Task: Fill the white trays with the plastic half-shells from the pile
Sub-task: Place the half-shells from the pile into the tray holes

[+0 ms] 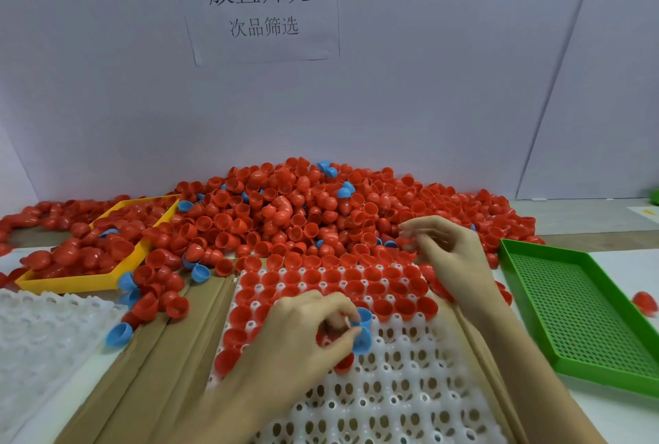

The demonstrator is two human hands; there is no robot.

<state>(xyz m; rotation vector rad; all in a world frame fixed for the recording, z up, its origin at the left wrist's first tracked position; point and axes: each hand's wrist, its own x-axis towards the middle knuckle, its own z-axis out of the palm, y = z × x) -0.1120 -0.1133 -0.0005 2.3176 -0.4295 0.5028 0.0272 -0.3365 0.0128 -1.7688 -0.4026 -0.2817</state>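
Note:
A big pile of red half-shells (285,208), with a few blue ones mixed in, lies against the back wall. In front of it sits a white tray (392,390) whose far rows hold red shells, open side up. My left hand (306,333) hovers over the tray's middle and pinches blue half-shells (363,333) between thumb and fingers; some red shells sit under its palm. My right hand (449,258) is at the pile's near edge by the tray's far right corner, fingers curled over red shells; whether it holds one is hidden.
A yellow tray (89,279) with red shells stands at the left. A second white tray (39,333) lies at the near left. A green perforated tray (585,315) sits at the right, one red shell (644,302) beyond it. A paper sign (258,4) hangs on the wall.

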